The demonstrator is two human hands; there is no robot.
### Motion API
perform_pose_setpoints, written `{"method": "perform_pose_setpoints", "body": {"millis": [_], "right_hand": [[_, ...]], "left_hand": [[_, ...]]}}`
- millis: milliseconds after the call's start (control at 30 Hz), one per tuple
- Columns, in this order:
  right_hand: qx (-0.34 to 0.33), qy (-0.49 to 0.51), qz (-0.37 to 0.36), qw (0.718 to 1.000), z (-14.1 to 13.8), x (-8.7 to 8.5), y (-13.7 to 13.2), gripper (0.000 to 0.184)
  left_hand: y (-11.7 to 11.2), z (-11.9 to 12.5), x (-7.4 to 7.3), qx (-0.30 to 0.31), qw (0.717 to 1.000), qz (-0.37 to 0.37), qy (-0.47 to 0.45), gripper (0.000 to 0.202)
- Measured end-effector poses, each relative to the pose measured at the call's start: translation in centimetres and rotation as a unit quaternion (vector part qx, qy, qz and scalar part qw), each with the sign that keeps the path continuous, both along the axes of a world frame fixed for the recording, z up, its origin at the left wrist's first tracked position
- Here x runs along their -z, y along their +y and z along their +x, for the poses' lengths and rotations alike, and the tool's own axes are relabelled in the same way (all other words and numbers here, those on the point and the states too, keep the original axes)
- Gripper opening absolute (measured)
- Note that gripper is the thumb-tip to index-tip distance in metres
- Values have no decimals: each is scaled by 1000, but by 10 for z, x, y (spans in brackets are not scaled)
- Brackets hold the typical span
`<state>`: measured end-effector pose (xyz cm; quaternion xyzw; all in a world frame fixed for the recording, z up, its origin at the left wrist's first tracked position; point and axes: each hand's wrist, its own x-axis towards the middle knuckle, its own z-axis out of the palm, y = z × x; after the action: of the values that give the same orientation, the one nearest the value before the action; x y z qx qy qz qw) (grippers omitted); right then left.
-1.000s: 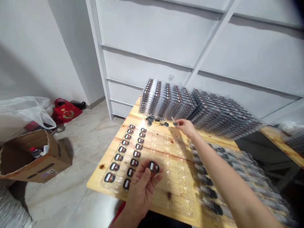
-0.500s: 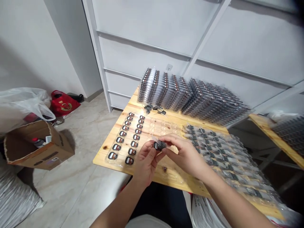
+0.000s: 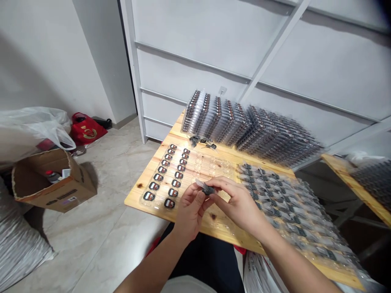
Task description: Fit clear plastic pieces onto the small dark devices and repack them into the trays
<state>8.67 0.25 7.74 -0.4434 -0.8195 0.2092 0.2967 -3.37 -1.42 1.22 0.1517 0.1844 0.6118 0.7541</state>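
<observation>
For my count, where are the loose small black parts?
In the head view, the loose small black parts lie on the pale wooden table, in front of the leftmost stacked clear plastic trays.

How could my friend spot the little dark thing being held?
Find the wooden table. By its near edge, the left hand and right hand share a grip on a small dark piece with a pale strip. Nearby labelled pieces lie in rows; only this one is held.

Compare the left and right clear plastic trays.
The left tray shows dark rounded pieces with white-and-reddish faces; the right tray shows dark pieces with pale translucent strips. The left tray's pieces form two columns; the right tray's, more. Both lie on the pale wooden table.
</observation>
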Motion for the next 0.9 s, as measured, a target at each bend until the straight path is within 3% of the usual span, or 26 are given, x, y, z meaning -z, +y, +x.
{"method": "perform_pose_setpoints", "body": {"millis": [433,700,800,900], "right_hand": [[5,-9,-29,1000,2,10,1,24],[-17,-61,-16,998,4,5,0,19],[-27,-72,3,997,4,10,-2,22],[5,-83,13,996,4,18,-9,23]], "left_hand": [[-1,-4,3,3,1000,-11,17,16],[-4,-2,8,6,999,-6,36,20],[-6,-1,11,7,999,-9,47,19],[-10,2,13,12,997,-14,71,20]]}}
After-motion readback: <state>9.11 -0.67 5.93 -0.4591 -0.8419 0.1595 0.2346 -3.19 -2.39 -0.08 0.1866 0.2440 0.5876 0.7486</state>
